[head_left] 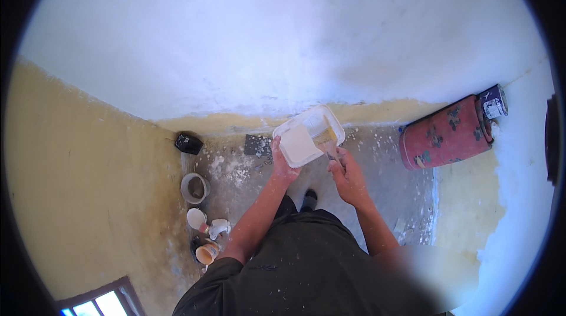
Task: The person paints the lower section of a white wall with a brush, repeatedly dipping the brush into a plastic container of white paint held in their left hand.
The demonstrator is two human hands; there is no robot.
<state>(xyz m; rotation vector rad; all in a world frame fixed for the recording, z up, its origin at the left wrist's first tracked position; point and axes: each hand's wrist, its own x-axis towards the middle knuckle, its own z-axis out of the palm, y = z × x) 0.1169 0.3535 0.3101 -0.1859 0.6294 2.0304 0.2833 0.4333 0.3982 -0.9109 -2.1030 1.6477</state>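
White-coated wall [236,38] fills the upper frame; at centre, the left hand [285,165] clasps a white plastic tray [298,145] along its lower-left edge, while the right hand [348,178] firmly grips a paintbrush [330,149] slanting up-left over the tray's right side.

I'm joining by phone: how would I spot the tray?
Start at the white wall; below it in view, a left hand holds the tray. It is shallow, white and rectangular with rounded corners, unlike the round bucket on the floor.
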